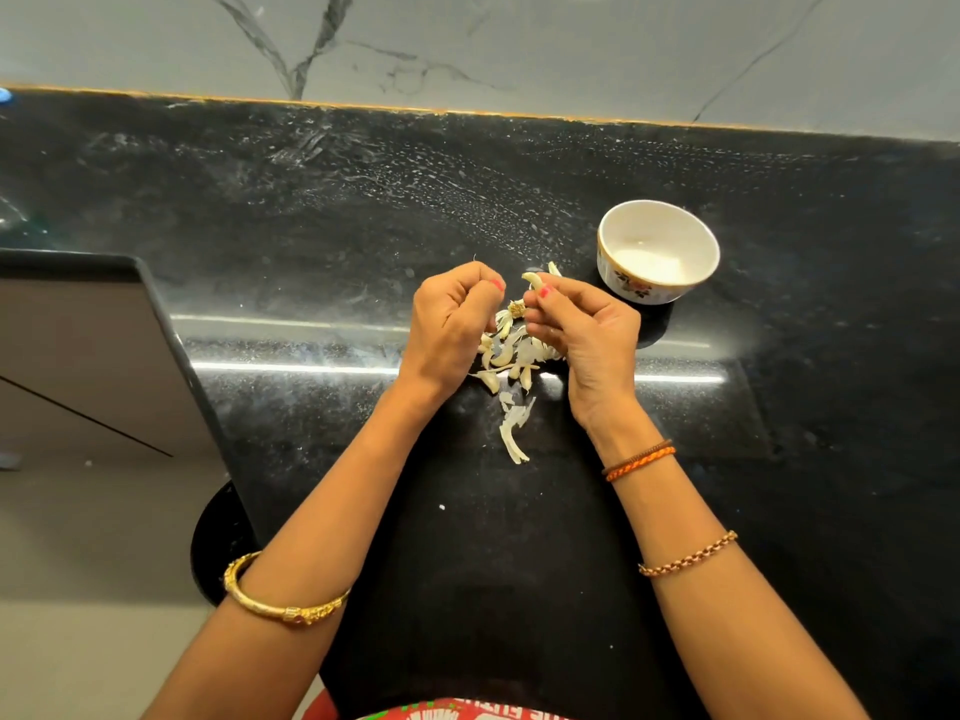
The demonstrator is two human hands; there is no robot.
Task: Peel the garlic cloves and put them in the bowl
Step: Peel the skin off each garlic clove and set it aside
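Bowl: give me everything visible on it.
The small round white ceramic bowl has a floral print on its outer wall and a thin gold rim. It stands upright on the glossy black speckled countertop, beyond the right hand, apart from it. Its inside looks empty; nothing touches it.

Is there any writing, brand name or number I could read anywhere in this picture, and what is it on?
Red garment at the bottom edge: white capital letters, upside down and cut off by the frame; something like "THE FUTURE", but I cannot read it with certainty.
Bowl: a painted flower pattern only, no words.
Black counter, the marble wall and the bracelets: no text visible.
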